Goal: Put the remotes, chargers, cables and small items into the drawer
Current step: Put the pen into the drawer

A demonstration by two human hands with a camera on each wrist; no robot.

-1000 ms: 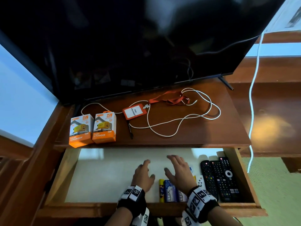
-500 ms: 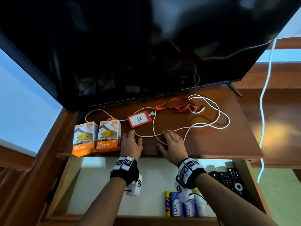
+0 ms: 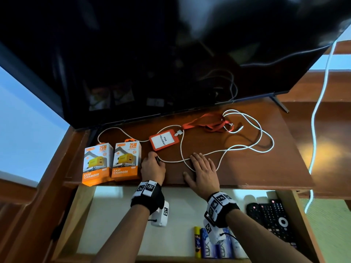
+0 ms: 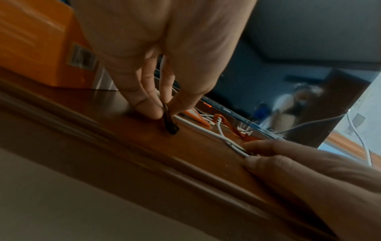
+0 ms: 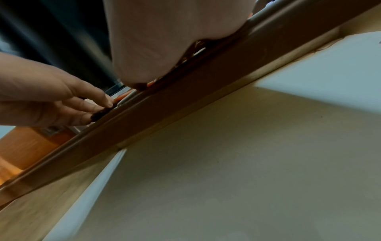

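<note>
Wooden shelf [image 3: 247,168] below the television [image 3: 171,54] carries two charger boxes [image 3: 112,164], an orange pass holder [image 3: 163,142] and a looped white cable [image 3: 247,147]; the drawer [image 3: 117,215] beneath stands open, remotes [image 3: 273,219] inside. The left hand [image 3: 152,168] pinches a thin dark item [image 4: 170,121] between thumb and fingertips, while the right hand [image 3: 202,170] lies flat, fingers straight, on the cable. Risk: lifting the cable may drag the pass holder, since the cable crosses its lanyard [image 3: 209,123], and the pinched item may slip.

Both hands on wooden shelf [image 3: 247,168], right hand [image 3: 202,169] flat over white cable [image 3: 247,147]
</note>
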